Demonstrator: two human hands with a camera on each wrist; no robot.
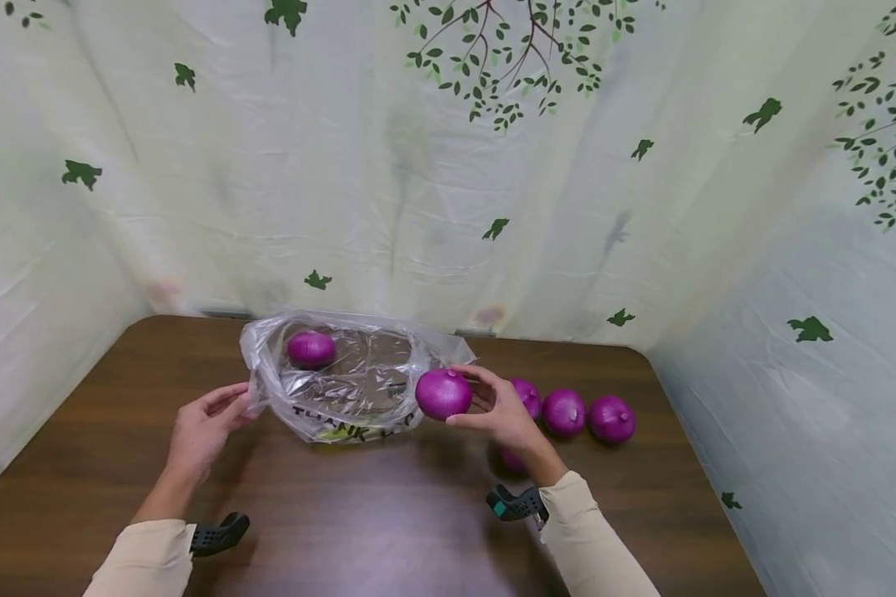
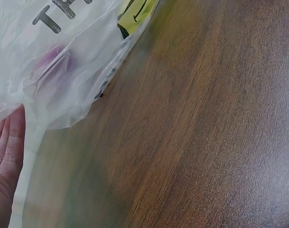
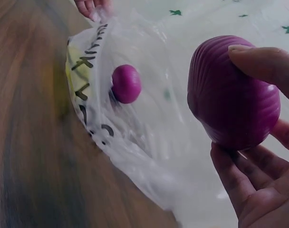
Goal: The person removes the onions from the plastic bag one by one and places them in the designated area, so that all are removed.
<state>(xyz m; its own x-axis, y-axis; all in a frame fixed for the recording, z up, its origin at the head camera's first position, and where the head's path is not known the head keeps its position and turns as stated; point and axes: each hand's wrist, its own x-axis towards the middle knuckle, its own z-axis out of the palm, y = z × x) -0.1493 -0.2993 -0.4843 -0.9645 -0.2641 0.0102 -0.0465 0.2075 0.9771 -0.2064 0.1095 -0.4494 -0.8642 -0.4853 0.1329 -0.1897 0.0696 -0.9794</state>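
A clear plastic bag (image 1: 358, 424) with black lettering and a yellow print lies with its mouth wide at the back of the table. One red onion (image 1: 311, 350) is inside, at the bag's left end. My left hand (image 1: 203, 427) pinches the bag's left edge; the left wrist view shows its fingers (image 2: 14, 142) against the plastic. My right hand (image 1: 504, 414) grips another red onion (image 1: 444, 394) between thumb and fingers, at the bag's right rim. In the right wrist view this held onion (image 3: 232, 92) looks large and close, beside the bag mouth.
To the right of my right hand, red onions (image 1: 564, 413) stand in a row on the brown wooden table (image 1: 388, 514), the rightmost onion (image 1: 611, 419) nearest the edge. One onion (image 1: 513, 460) is partly hidden under my right wrist. A leaf-patterned curtain (image 1: 388, 166) surrounds the table.
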